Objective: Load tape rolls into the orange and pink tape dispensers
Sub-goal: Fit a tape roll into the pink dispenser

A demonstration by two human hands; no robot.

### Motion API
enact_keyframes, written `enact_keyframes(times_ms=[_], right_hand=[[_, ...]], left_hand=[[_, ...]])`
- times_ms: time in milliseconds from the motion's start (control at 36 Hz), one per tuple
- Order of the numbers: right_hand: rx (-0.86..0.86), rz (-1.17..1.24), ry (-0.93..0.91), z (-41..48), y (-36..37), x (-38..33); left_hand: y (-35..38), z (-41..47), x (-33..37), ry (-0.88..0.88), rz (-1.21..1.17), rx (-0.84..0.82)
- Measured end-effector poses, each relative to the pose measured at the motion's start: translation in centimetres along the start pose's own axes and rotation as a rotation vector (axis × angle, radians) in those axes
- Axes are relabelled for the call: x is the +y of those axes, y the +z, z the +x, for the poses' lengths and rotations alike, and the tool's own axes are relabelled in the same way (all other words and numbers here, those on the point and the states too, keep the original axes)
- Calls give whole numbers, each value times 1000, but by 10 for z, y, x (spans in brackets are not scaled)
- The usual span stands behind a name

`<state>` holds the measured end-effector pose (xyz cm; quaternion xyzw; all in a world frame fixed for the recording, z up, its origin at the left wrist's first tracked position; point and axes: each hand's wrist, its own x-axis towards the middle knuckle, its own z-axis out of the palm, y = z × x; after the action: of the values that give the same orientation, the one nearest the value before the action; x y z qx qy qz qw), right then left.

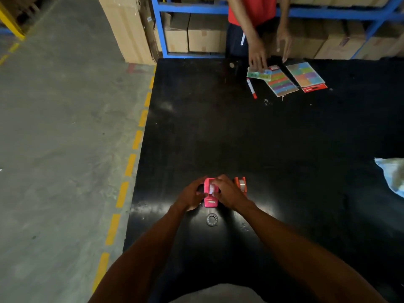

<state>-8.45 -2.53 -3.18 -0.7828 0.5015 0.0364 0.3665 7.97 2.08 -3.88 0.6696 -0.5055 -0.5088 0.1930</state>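
A pink tape dispenser (210, 200) stands on the black table (262, 138) near its front edge, cutter end toward me. A pale tape roll (211, 188) shows in its top. My left hand (192, 196) grips the dispenser's left side. My right hand (227, 192) covers its right side, fingers on the roll. Just right of my right hand stands the orange tape dispenser (241, 185) with a clear roll in it. A small ring-shaped part (212, 220) lies flat on the table in front of the pink dispenser.
Across the table a person in a red shirt (253, 9) handles colourful sticker sheets (284, 80) beside a red-and-white marker (251, 88). A crumpled plastic bag (393, 176) lies at the right edge. The table's left edge drops to a concrete floor with yellow dashes (131, 165). Cardboard boxes fill blue shelving behind.
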Motion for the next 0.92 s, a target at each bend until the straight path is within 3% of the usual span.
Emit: enact_keyframes(times_ms=[250,528,750,917], right_hand=[[-3,-29,20,11,9,1],[-39,-116,9,17,11,-4],[-121,-197,-37,23,4,1],[-208,-128,-66,27,-11,1]], left_hand=[[7,-2,-6,-23,-131,17],[9,-7,-1,7,-100,33],[11,-7,-2,21,-141,62],[12,-7,-2,33,-155,78]])
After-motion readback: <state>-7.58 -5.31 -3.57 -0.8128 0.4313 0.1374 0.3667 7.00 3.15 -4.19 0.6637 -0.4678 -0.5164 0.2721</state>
